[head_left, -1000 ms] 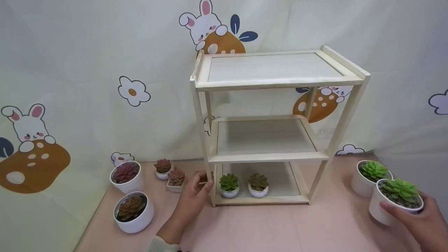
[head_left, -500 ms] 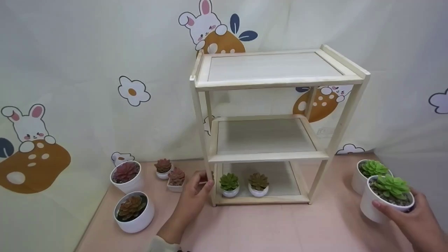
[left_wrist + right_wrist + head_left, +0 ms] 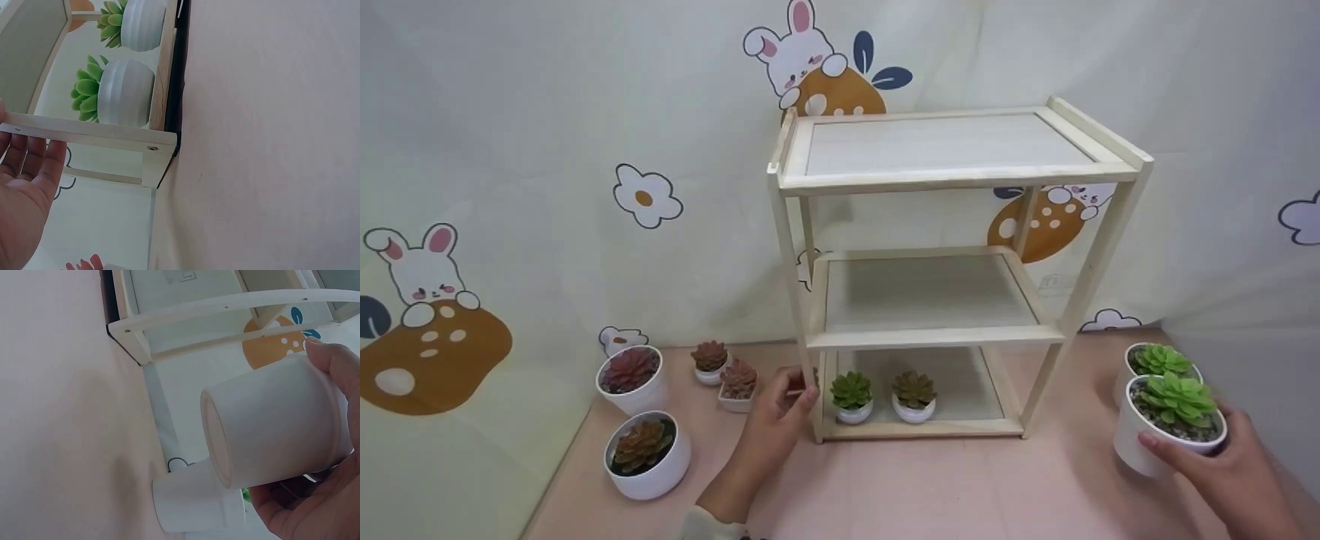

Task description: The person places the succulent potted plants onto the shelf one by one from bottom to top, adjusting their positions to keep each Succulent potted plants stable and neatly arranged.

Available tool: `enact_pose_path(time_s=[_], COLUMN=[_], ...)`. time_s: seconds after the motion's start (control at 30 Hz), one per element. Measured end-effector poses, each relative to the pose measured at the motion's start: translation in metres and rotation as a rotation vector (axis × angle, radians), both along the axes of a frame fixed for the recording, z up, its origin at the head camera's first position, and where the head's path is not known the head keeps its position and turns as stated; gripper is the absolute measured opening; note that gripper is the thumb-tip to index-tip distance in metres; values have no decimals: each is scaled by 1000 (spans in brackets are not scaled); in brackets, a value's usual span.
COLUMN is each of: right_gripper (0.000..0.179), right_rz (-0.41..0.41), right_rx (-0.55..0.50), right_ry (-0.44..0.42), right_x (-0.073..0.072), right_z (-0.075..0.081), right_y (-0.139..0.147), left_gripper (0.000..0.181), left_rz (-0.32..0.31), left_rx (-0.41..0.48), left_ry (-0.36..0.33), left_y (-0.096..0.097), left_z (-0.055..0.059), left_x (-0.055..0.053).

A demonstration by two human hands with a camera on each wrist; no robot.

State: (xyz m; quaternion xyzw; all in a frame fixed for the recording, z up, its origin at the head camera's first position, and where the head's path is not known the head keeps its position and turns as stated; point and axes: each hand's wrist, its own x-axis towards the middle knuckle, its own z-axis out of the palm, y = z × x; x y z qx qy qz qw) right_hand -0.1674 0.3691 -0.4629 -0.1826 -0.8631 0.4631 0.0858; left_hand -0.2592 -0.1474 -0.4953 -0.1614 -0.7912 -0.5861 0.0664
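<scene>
Potted succulent [image 3: 1170, 418] hangs aloft in the curled right hand [image 3: 1224, 466].

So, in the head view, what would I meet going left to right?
Orange-brown succulent in a round white pot, small dark red succulent in a white pot, left hand gripping the pale wooden rack, small green succulent, small olive-brown succulent, bright green succulent in a tall white pot held by the right hand.

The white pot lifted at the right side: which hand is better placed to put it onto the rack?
Probably the right hand: it grips the pot, raised off the table, while the left hand holds a rack post.
</scene>
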Motion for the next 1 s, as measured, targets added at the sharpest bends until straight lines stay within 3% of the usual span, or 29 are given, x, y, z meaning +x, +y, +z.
enact_pose_path(time_s=[0.3,0.47,1.0], right_gripper=[96,100,108], right_rz=[91,136,201], right_rx=[19,-20,16], right_ry=[116,90,3], right_x=[4,3,0], right_z=[-3,2,9], right_y=[-13,-23,-44], left_gripper=[36,36,37], left_rz=[-16,-15,-8], left_rx=[32,26,23], left_ry=[-1,6,1], left_y=[1,1,0], left_z=[0,-1,0], left_x=[1,0,0])
